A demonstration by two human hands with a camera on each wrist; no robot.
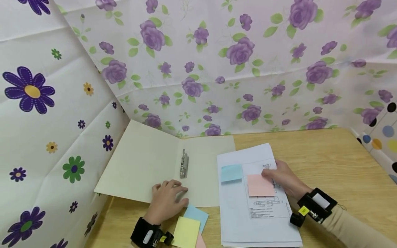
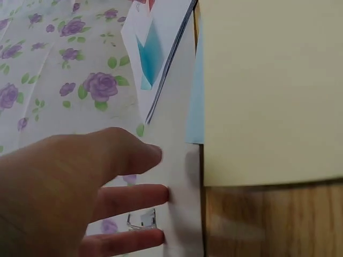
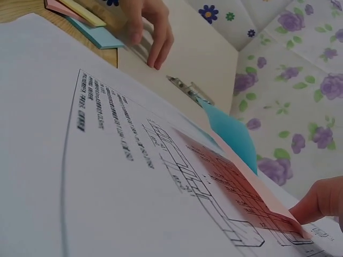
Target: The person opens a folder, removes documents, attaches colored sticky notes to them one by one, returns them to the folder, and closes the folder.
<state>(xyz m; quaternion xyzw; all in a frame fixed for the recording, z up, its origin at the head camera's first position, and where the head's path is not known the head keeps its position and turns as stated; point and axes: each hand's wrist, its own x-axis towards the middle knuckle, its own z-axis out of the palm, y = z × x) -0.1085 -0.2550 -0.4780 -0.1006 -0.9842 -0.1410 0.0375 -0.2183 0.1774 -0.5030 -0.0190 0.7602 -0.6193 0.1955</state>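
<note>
A stack of white paper (image 1: 234, 213), its top sheet printed with a technical drawing, overlaps the right side of an open cream folder (image 1: 142, 162). A blue sticky note (image 1: 231, 173) and a pink sticky note (image 1: 261, 185) are on the top sheet, the blue one curling up in the right wrist view. My right hand (image 1: 286, 179) grips the stack at its right edge, the thumb (image 3: 319, 201) on top by the pink note and the other fingers mostly hidden. Over the folder's lower edge, my left hand (image 1: 167, 201) lies with relaxed, spread fingers, holding nothing.
A metal clip (image 1: 184, 164) is fixed near the folder's spine. Yellow (image 1: 186, 231), blue (image 1: 198, 215) and pink (image 1: 200, 242) sticky pads lie overlapping by my left wrist. Flowered cloth (image 1: 192, 69) hangs behind the wooden table (image 1: 335, 155) and along its left side.
</note>
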